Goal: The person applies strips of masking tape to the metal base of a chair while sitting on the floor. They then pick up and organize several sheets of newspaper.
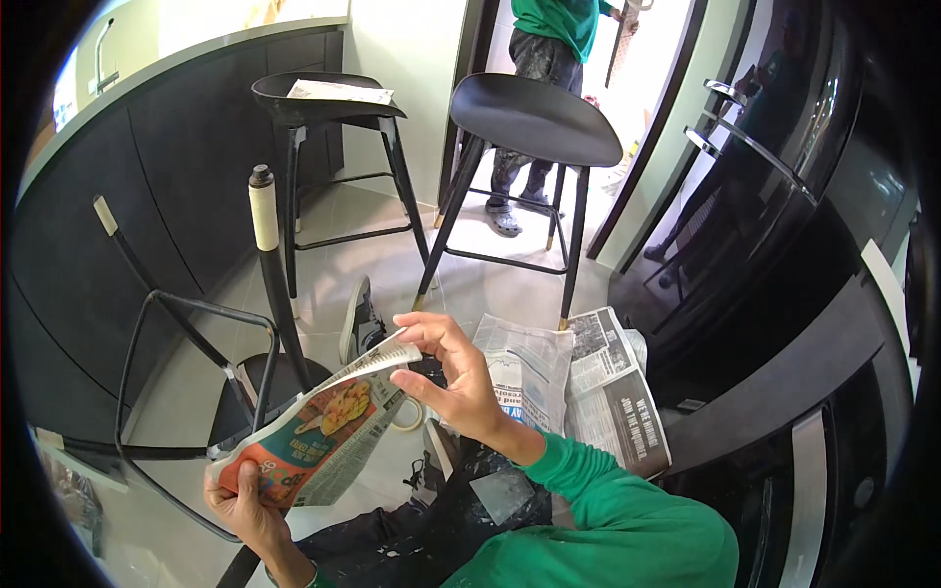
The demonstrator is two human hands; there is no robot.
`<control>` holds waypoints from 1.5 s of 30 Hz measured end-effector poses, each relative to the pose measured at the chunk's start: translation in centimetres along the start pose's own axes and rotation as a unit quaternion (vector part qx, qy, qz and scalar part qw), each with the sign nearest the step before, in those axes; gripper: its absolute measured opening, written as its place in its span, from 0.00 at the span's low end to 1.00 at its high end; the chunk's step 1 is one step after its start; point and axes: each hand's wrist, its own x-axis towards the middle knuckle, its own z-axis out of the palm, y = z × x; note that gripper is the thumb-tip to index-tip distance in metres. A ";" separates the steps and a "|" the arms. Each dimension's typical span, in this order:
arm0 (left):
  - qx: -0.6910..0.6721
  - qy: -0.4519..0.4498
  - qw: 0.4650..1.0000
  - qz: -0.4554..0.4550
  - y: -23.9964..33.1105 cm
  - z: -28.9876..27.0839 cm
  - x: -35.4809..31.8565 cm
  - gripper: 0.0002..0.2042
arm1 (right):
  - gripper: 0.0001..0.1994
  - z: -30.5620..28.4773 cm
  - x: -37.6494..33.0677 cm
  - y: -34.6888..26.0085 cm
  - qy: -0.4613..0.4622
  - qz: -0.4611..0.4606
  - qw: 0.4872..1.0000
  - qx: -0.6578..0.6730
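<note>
A folded newspaper (pixel 328 426) with an orange and teal printed page is held up in front of my lap. My left hand (pixel 250 505) grips its lower left corner, thumb on the printed side. At the upper right corner, my right hand (pixel 456 377) has the paper's edge loosely between thumb and fingers. Just left of the paper, a black stool (pixel 274 284) lies overturned, its leg ends wrapped in cream tape. Beyond the paper's right edge shows part of a cream ring (pixel 407 416), perhaps a tape roll.
Two black stools stand upright ahead, the left stool (pixel 328 108) carrying a paper sheet, the right stool (pixel 534 118) bare. Newspaper sheets (pixel 613 392) lie on the floor to the right. A person (pixel 549 59) stands in the doorway. Dark cabinets (pixel 108 196) curve along the left.
</note>
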 end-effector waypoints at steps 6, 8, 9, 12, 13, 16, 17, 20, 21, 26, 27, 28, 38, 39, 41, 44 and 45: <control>0.041 -0.014 0.999 -0.008 0.9 -1.7 0.4 0.08 | 0.09 1.4 0.7 0.9 0.016 0.009 1.000 0.015; 0.033 -0.020 0.999 -0.024 1.1 -1.4 0.5 0.10 | 0.09 1.3 1.1 0.3 0.023 0.031 0.998 0.044; 0.029 -0.023 0.999 -0.023 0.7 -1.4 0.5 0.10 | 0.09 1.1 1.1 -0.1 0.036 0.043 0.997 0.059; -0.013 -0.048 0.998 -0.047 0.8 -0.3 0.4 0.11 | 0.10 0.1 1.1 -0.5 0.028 0.072 0.993 0.090; -0.025 -0.057 0.997 -0.038 0.7 0.0 0.5 0.10 | 0.12 -0.5 1.5 -0.8 0.011 0.065 0.992 0.106; -0.028 -0.046 0.998 -0.036 1.5 -0.9 0.8 0.10 | 0.16 -0.2 2.1 -0.8 -0.046 0.038 0.989 0.132; -0.029 -0.047 0.998 -0.033 1.4 -1.1 0.8 0.10 | 0.18 -0.2 2.1 -0.8 -0.078 0.017 0.989 0.123; -0.029 -0.050 0.998 -0.039 1.3 -1.1 0.9 0.09 | 0.14 0.1 1.7 -0.3 -0.058 0.024 0.993 0.098; -0.029 -0.050 0.997 -0.045 1.3 -1.0 1.0 0.09 | 0.11 0.0 1.8 0.0 -0.057 0.011 0.997 0.060; -0.012 -0.046 0.998 -0.046 1.2 -0.4 1.0 0.10 | 0.05 0.1 2.3 -0.9 -0.024 0.045 0.996 0.069; -0.014 -0.040 0.998 -0.048 1.1 -0.4 1.1 0.10 | 0.04 0.1 2.3 -1.0 -0.010 0.071 0.993 0.094; -0.012 -0.042 0.998 -0.048 1.1 -0.3 1.0 0.10 | 0.04 0.0 2.2 -0.7 -0.008 0.071 0.993 0.095; -0.006 -0.051 0.997 -0.065 0.2 -0.9 1.6 0.09 | 0.24 0.0 3.0 -1.8 0.018 0.144 0.979 0.143; -0.008 -0.051 0.996 -0.068 0.2 -1.0 1.5 0.09 | 0.22 0.0 3.1 -1.9 0.012 0.157 0.975 0.154; -0.006 -0.059 0.996 -0.066 -0.1 -1.2 1.5 0.09 | 0.19 -0.3 3.1 -1.6 0.010 0.162 0.974 0.160; -0.017 -0.056 0.996 -0.067 0.2 -0.7 1.5 0.08 | 0.14 -0.3 3.1 -1.5 0.014 0.164 0.972 0.169; -0.031 -0.043 0.996 -0.070 0.3 -0.5 1.5 0.07 | 0.12 -0.3 3.1 -1.3 0.014 0.161 0.974 0.159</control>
